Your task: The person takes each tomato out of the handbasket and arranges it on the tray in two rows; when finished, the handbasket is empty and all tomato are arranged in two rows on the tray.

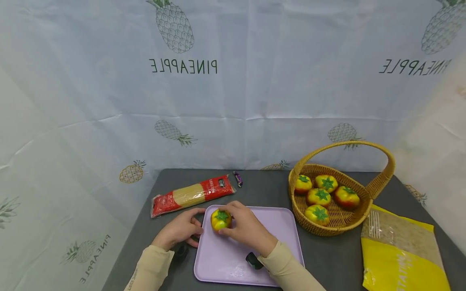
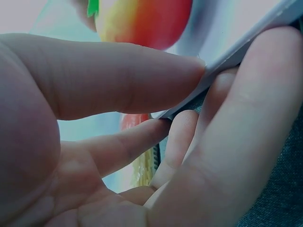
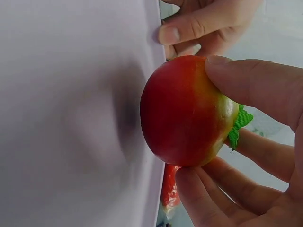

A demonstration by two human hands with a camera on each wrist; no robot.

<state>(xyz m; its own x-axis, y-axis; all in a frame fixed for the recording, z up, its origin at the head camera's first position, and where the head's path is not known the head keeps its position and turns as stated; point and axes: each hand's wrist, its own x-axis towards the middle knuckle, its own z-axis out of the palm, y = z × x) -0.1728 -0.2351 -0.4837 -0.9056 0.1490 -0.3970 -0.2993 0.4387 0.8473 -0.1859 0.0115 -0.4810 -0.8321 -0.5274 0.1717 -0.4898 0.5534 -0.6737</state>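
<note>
— Where's the tomato-like fruit [image 1: 220,221]?
— Over the far left corner of the lilac tray [image 1: 222,262]; whether its base touches, I can't tell. The right hand [image 1: 250,228] grasps it, thumb opposite fingertips, a grip that suits something so apt to roll.
— And the left hand [image 1: 180,229]?
— Pinching the tray's left rim, probably to steady it on the worktop [image 1: 269,190].
— Why the wicker basket [image 1: 320,230] at far right?
— Likely its walls keep five similar fruits [image 1: 318,198] together, beside the tray.
</note>
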